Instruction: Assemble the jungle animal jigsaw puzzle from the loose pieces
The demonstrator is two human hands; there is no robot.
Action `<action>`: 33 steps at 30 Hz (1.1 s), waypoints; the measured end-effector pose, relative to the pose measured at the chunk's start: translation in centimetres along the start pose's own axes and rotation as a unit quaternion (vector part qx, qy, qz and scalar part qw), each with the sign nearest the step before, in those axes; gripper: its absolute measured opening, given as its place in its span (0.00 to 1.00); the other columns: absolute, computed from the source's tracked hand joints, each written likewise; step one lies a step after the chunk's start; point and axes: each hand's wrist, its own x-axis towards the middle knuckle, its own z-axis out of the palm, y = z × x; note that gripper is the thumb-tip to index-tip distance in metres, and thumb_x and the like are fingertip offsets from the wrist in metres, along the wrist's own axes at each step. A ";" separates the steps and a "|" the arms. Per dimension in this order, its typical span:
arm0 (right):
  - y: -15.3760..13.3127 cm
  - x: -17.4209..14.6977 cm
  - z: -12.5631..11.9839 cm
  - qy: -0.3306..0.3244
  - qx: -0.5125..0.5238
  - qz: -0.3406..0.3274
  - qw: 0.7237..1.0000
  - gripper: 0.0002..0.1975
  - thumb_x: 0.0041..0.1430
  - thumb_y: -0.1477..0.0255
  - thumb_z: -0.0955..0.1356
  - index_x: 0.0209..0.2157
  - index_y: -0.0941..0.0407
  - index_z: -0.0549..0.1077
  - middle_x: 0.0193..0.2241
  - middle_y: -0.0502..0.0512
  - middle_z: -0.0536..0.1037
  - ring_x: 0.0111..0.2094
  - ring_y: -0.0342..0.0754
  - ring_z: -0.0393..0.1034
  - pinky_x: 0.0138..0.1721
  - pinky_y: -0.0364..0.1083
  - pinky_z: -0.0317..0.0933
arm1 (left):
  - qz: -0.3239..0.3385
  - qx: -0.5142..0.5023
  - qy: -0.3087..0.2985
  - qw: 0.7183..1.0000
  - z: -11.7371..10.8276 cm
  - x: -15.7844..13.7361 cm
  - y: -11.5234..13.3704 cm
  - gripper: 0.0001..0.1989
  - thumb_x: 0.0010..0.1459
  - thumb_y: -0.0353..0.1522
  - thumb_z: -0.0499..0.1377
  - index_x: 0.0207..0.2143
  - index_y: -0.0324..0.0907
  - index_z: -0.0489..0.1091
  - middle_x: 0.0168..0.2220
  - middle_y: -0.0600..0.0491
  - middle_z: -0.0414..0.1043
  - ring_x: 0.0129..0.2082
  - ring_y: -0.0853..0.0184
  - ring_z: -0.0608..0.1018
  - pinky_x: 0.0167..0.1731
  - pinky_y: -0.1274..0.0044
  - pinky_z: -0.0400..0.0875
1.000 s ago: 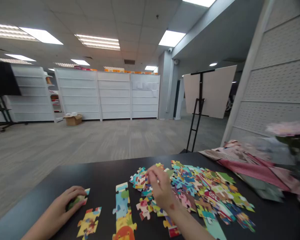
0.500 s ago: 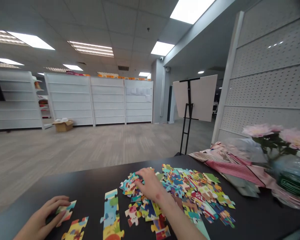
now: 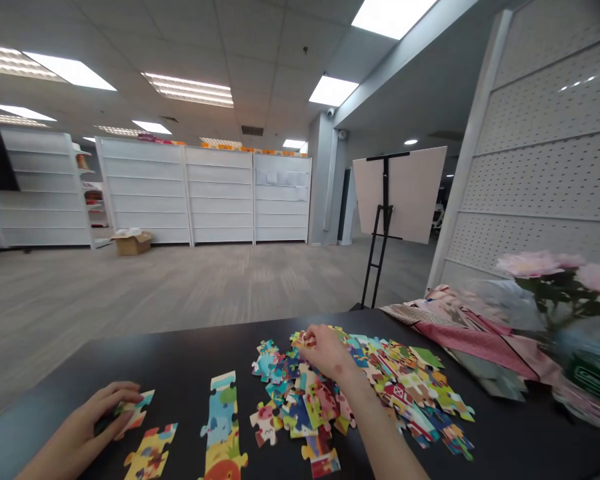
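My left hand (image 3: pixel 97 420) rests on the black table at the left, its fingers and thumb closed round a jigsaw puzzle piece (image 3: pixel 141 407). Just below it lies a yellow and red puzzle piece (image 3: pixel 151 453). To its right stretches a joined strip of pieces (image 3: pixel 221 427) in blue, green and yellow. My right hand (image 3: pixel 326 350) is over the back of a heap of loose puzzle pieces (image 3: pixel 300 400), fingertips pinched on a piece that is mostly hidden. A pink pig piece (image 3: pixel 265 424) lies at the heap's left edge.
More loose pieces spread right across the black table (image 3: pixel 170 360). Beyond them are a folded pink cloth (image 3: pixel 485 340), a clear bottle with a green label (image 3: pixel 593 373) and pink flowers (image 3: pixel 535 265). An easel with a board (image 3: pixel 400 197) stands behind the table.
My right hand has moved right and back across the heap, and its spread fingers have drawn together. Pieces at the heap's left are uncovered. My left hand stays on its piece.
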 end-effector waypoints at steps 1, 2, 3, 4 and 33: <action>-0.3 -0.1 0.2 -0.006 0.003 -0.007 1.000 0.10 0.65 0.65 0.71 0.40 0.58 0.76 0.41 0.55 0.78 0.44 0.51 0.73 0.47 0.53 0.66 | -0.002 -0.002 0.003 1.000 0.1 -0.1 -0.1 0.15 0.64 0.48 0.60 0.45 0.52 0.79 0.52 0.50 0.78 0.51 0.57 0.81 0.50 0.74 0.79; -0.7 -0.3 0.6 -0.018 0.009 -0.021 1.000 0.11 0.63 0.64 0.72 0.40 0.58 0.77 0.40 0.55 0.79 0.43 0.51 0.74 0.47 0.52 0.66 | -0.005 -0.005 0.007 1.000 0.2 -0.2 0.0 0.15 0.64 0.48 0.60 0.45 0.52 0.79 0.52 0.50 0.77 0.52 0.57 0.81 0.50 0.73 0.79; -1.2 -0.5 1.0 -0.034 0.015 -0.042 0.998 0.13 0.59 0.63 0.74 0.39 0.58 0.78 0.40 0.55 0.79 0.43 0.51 0.74 0.46 0.50 0.66 | -0.008 -0.009 0.010 1.000 0.2 -0.2 0.2 0.16 0.64 0.48 0.60 0.45 0.52 0.79 0.52 0.50 0.77 0.52 0.57 0.81 0.51 0.73 0.79; -1.8 -0.8 1.5 -0.053 0.021 -0.064 0.996 0.16 0.54 0.62 0.77 0.38 0.57 0.78 0.39 0.55 0.80 0.44 0.52 0.74 0.46 0.49 0.66 | -0.012 -0.013 0.014 1.000 0.2 -0.3 0.4 0.16 0.64 0.49 0.59 0.45 0.52 0.78 0.52 0.50 0.77 0.52 0.57 0.80 0.51 0.73 0.78; 1.5 -13.1 1.2 -0.090 0.030 -0.043 0.995 0.26 0.62 0.67 0.69 0.62 0.45 0.73 0.70 0.57 0.63 0.71 0.68 0.52 0.68 0.68 0.48 | -0.006 -0.045 0.032 0.998 0.5 0.0 1.9 0.16 0.65 0.51 0.58 0.44 0.56 0.79 0.50 0.55 0.78 0.50 0.58 0.81 0.50 0.73 0.78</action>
